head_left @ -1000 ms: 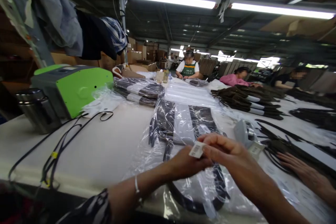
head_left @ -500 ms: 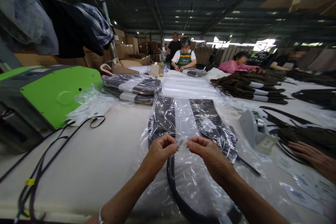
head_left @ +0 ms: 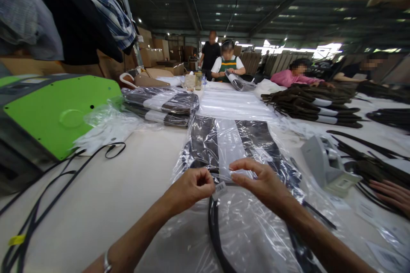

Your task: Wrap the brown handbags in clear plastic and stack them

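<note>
Left hand (head_left: 192, 185) closed, thumb and forefinger pinching a barcode label (head_left: 221, 190) by its edge; label lies over the clear plastic sleeve (head_left: 243, 217) around a dark item (head_left: 202, 143) with a pale band, contact with the film uncertain. Right hand (head_left: 267, 179) apart from it, thumb and forefinger spread, gap facing the label. Step in hand, judged: handling the label above the sleeve. Next move seems to call for a steady left pinch and smooth film, since creases could lift an edge. Room: open table (head_left: 134, 192) leftward to the black cables (head_left: 26, 239); tighter rightward, with a grey dispenser-like device (head_left: 320, 162), then a co-worker's hand (head_left: 392, 196). Stacked clear bags (head_left: 233, 104) bound the far side; sleeve's near edge runs out of view.
</note>
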The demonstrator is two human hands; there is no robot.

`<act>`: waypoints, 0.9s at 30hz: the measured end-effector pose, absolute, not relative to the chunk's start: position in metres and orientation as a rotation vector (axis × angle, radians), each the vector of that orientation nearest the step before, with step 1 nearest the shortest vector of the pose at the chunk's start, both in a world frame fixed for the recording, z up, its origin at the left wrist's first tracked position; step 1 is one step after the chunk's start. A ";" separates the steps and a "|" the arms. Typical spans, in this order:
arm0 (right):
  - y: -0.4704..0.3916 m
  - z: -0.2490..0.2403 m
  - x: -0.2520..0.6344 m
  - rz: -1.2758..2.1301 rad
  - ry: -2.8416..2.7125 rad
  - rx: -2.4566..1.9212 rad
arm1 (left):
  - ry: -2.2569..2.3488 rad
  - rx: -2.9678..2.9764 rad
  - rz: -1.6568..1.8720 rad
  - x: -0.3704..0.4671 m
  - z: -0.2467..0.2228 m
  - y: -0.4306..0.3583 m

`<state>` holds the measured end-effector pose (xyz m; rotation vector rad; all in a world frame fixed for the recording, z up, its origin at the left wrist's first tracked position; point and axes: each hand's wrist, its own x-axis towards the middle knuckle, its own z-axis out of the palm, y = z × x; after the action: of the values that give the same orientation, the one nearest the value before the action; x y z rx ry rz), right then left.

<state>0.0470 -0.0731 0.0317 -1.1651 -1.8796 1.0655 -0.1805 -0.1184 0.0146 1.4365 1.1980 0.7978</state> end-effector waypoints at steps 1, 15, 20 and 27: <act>-0.073 0.031 0.042 1.032 -1.972 -1.092 | 1.191 1.457 0.772 -0.182 0.015 -0.118; 0.017 0.039 0.002 1.001 -1.863 -1.148 | 1.725 2.348 0.868 -0.220 -0.034 -0.098; 0.122 0.015 -0.031 0.917 -1.744 -1.315 | 1.839 2.915 0.590 -0.237 -0.104 -0.103; 0.185 -0.033 -0.049 0.748 -1.807 -1.455 | 1.958 3.256 0.808 -0.245 -0.121 -0.098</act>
<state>-0.0486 0.1854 -0.0328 -1.4552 -1.8066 0.7481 -0.2449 -0.0977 -0.1206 3.2563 1.9580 0.8077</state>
